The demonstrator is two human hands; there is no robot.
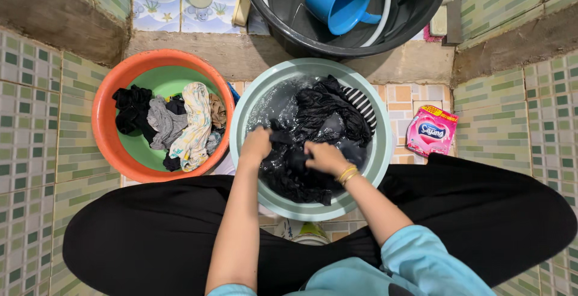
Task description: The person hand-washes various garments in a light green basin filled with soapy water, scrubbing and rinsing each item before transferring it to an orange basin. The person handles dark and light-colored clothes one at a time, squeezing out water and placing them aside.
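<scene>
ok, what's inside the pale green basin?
The pale green basin holds water, wet black clothes and a striped garment. Both hands grip black cloth. Its bottom is hidden.

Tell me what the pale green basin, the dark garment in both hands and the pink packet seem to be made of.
Pale green round basin: likely moulded plastic, with a smooth, even rim.
Dark wet garment: woven or knit cloth, soaked, creased and glistening; both the left hand and the right hand grip it.
Pink soft packet: probably glossy plastic film, crinkled and reflective.
</scene>
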